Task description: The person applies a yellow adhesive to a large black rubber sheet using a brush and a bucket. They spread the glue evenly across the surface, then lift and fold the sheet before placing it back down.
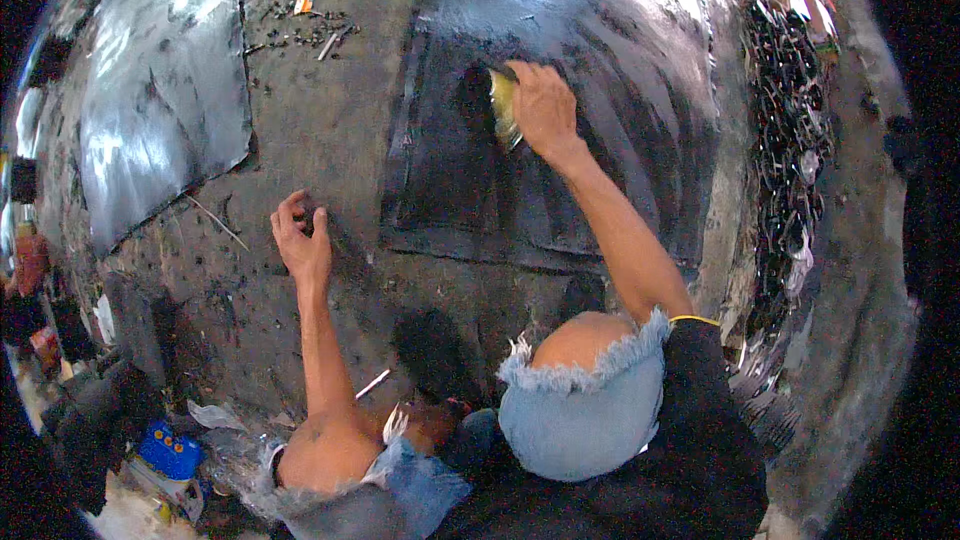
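Yellowish object (503, 108) sits in the right hand (545, 105) over 1 black sheet (640, 155).

At upper centre the right hand (543, 105) hides part of a blurred yellowish thing (503, 110), the wide dark sheet (560, 195) and the glossy sheet (165, 140) at upper left are cut off by the top edge, and the left hand (304, 240), left of centre, hides its own palm.

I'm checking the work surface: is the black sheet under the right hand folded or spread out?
Spread: the black sheet lies broad across the ground, its left and near edges visible, meeting at a corner.
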`<state>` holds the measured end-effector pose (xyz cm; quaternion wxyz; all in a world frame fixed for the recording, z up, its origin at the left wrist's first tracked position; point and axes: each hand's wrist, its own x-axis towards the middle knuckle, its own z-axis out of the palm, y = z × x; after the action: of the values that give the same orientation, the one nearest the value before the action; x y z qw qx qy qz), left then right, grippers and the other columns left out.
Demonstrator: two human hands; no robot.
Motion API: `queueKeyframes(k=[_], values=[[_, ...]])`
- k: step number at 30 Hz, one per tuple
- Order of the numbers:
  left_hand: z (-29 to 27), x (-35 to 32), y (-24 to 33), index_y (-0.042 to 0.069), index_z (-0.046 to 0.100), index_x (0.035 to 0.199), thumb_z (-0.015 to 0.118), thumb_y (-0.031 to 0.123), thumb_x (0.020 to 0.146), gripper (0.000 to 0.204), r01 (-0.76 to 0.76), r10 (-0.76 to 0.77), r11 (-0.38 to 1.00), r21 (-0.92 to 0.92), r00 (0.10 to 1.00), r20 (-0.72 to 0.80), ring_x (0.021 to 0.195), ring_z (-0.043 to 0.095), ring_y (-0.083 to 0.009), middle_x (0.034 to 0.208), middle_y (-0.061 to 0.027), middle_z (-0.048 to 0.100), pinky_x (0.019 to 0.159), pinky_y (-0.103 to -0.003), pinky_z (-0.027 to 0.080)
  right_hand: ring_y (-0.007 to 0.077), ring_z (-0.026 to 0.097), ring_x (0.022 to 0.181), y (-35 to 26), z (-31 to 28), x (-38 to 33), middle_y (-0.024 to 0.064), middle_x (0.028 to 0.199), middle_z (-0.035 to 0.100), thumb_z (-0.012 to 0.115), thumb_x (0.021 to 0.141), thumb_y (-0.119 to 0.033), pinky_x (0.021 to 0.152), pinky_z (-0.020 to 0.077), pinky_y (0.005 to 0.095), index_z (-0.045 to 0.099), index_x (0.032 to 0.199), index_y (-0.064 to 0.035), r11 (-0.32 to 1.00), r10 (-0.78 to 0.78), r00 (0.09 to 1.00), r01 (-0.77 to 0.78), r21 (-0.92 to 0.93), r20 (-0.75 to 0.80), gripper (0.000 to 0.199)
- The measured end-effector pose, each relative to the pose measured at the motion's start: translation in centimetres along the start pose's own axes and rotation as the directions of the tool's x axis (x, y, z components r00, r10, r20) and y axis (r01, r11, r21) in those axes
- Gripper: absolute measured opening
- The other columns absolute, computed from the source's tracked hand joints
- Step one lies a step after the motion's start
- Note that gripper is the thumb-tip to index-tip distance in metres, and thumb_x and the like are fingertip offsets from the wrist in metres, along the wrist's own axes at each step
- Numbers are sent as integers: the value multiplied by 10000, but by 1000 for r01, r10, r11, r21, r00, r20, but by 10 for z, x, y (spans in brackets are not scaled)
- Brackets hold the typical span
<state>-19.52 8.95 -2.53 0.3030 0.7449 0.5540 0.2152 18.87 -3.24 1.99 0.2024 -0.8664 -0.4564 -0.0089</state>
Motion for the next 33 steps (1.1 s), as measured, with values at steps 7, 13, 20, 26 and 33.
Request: queueKeyframes(k=[7, 13, 20, 26, 33], values=[[3, -5, -1, 94, 606, 1242, 733, 123, 884, 381, -36, 37, 998, 50, 999, -20, 988, 569, -255, 1067, -90, 542, 838, -375, 510, 353, 700, 959, 1, 5, -37, 110, 1048, 751, 584, 864, -77, 834, 561, 460, 753, 1095, -130, 991, -128, 983, 120, 68, 135, 291], [17, -2, 8, 98, 599, 1255, 714, 140, 880, 395, -94, 103, 985, 144, 993, -52, 1026, 556, -301, 1057, -104, 556, 921, -425, 460, 263, 698, 953, -48, -36, -193, 51, 1012, 744, 571, 824, -29, 831, 530, 417, 732, 1054, -146, 987, -140, 982, 129, 92, 128, 303], [15, -8, -5, 101, 575, 1312, 692, 152, 910, 421, -135, 139, 981, 139, 990, -23, 1064, 544, -310, 1125, -117, 564, 956, -452, 442, 271, 699, 947, -15, -64, -176, 125, 1039, 724, 576, 925, -87, 904, 518, 405, 691, 1121, -53, 920, 206, 966, -246, 305, 158, 231], [-1, -6, -16, 110, 566, 1330, 676, 155, 930, 417, -194, 221, 941, 277, 973, -72, 1081, 531, -313, 1131, -117, 556, 979, -461, 429, 220, 696, 945, 100, -94, -68, 103, 1076, 716, 621, 905, -105, 840, 553, 352, 617, 1221, 39, 320, 435, 828, -508, 799, 352, 346], [30, -5, 3, 104, 555, 1351, 655, 171, 955, 414, -222, 237, 946, 237, 971, -36, 1092, 527, -320, 1158, -122, 552, 987, -473, 410, 422, 671, 951, 187, -73, 4, 233, 1025, 711, 613, 917, -176, 864, 528, 504, 679, 1189, -44, 987, -137, 991, 137, -90, 7, 310]])
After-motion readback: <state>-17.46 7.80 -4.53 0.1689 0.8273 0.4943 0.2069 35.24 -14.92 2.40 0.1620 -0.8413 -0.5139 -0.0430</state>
